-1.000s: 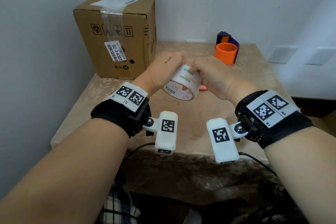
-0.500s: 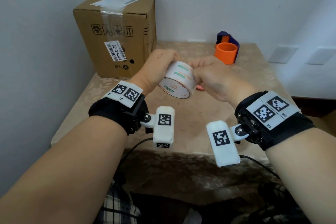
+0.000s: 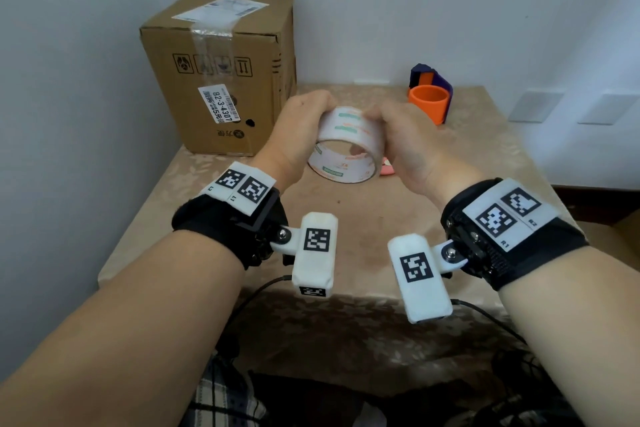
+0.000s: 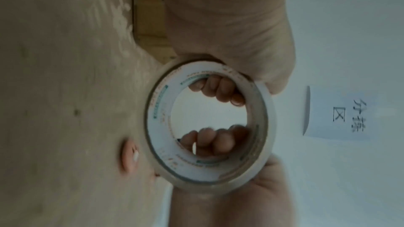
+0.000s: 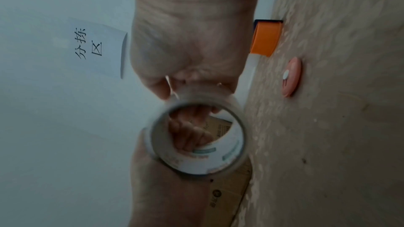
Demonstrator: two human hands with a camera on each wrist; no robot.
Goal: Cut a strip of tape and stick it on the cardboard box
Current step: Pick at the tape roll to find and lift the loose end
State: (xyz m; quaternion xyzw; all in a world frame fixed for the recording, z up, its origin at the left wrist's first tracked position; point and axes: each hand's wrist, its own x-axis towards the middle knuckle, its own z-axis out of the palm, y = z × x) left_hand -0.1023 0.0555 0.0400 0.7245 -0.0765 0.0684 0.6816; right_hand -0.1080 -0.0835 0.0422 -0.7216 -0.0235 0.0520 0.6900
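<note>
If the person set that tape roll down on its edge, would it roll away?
Probably yes: the tape roll is a round hollow ring, so on its edge it would likely roll across the flat table. Laid flat it should stay. It looks stiff, keeping shape between both hands.

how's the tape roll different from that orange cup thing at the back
The tape roll is white with green and orange print; the orange cup is plain orange. The tape roll is held off the table by the left hand and right hand; the orange cup stands untouched by the wall. Both are round and hollow.
</note>
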